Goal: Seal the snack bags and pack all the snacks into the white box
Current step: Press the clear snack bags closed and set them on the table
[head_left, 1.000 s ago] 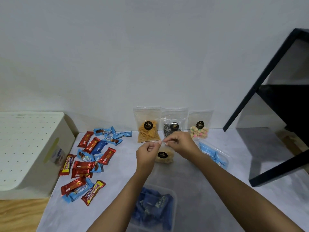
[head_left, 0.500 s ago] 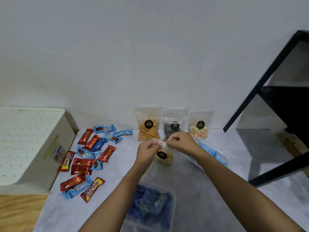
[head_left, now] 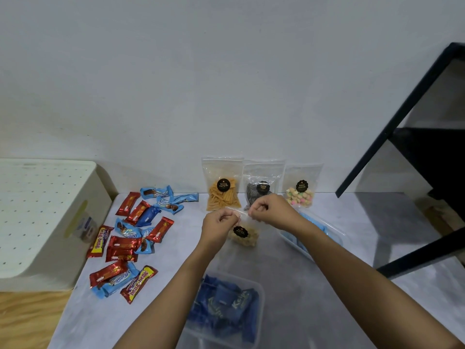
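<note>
Pinches the top strip of a clear snack bag [head_left: 243, 235] at mid-tabletop, with the left hand [head_left: 219, 222] curled on the strip's left end and the right hand [head_left: 268, 210] curled on its right end, knuckles close together. Holds the bag upright, pale snacks and a round black label hanging below the fingers; cannot tell whether its base touches the tabletop [head_left: 289, 285]. Long axis of the seal left to right, from one hand to the other, so probably calls for a press and slide along that line. Finds the white box [head_left: 50, 222] well off to the left, beyond the loose wrapped bars [head_left: 130, 238], nearer the left hand than the right. Shows three more clear bags [head_left: 260, 172] leaning on the wall [head_left: 226, 84] just behind, a clear tub [head_left: 262, 306] of dark blue packs nearest the camera, and a clear tray [head_left: 334, 231] of light blue packs under the right forearm.
</note>
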Motion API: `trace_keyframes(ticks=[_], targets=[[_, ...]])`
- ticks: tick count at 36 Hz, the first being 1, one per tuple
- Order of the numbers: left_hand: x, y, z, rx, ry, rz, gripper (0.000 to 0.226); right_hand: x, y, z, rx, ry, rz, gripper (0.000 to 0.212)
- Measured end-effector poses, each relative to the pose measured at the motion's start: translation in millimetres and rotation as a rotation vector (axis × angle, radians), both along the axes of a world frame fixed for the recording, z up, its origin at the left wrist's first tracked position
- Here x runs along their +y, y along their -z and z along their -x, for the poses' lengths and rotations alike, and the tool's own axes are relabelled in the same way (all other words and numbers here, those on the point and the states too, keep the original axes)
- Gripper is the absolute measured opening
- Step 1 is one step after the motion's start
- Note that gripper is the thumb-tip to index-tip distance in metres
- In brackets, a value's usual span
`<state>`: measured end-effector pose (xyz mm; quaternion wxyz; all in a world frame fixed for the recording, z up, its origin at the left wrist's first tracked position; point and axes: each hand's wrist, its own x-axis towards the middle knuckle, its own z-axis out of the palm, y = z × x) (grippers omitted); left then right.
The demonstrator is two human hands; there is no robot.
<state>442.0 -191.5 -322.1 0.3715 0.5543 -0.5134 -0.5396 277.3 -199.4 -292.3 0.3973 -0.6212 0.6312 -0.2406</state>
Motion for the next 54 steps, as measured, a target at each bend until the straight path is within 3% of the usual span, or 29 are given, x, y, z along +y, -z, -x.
trace_keyframes(ticks=[5,9,13,17,21,24,26,31,35,44,54], targets=[[0.1,2.9,1.4,-0.01,0.006,0.04,0.01,2.2,-5.0,15.5,0.008,-0.088,-0.108,0.011],[-1.9,4.4,4.4,0.002,-0.045,0.033,0.009,4.1,-5.3,16.6,-0.004,-0.077,-0.079,0.017],[-4.7,3.2,4.6,0.012,-0.091,0.014,0.011,6.3,-4.7,13.9,-0.06,-0.068,-0.036,0.005],[-6.2,2.0,2.2,0.007,-0.12,0.018,0.016,7.0,-0.9,13.5,-0.059,-0.085,-0.045,0.015],[-6.8,3.5,-1.2,0.007,-0.132,0.062,0.006,3.3,4.1,12.6,-0.028,-0.068,0.012,0.019],[-14.1,13.6,-10.9,-0.008,-0.144,0.11,0.035,-3.0,6.4,10.9,-0.021,-0.048,0.053,0.013],[-20.6,17.9,-18.2,-0.023,-0.12,0.15,0.043,-8.8,7.6,7.4,-0.028,-0.027,0.076,0.009],[-40.4,21.3,-31.1,0.05,-0.085,0.201,0.014,-24.8,12.0,-3.9,0.024,0.014,0.146,0.009],[-62.6,22.5,-37.3,0.069,-0.06,0.239,0.014,-43.0,21.3,-7.7,0.033,0.118,0.219,0.011],[-114.6,32.1,-49.7,-0.091,-0.046,0.334,0.011,-78.3,37.8,-24.9,0.041,0.298,0.343,0.01],[-110.1,15.4,-50.8,-0.142,-0.053,0.197,0.02,-76.1,29.1,-28.0,0.039,0.341,0.156,0.026]])
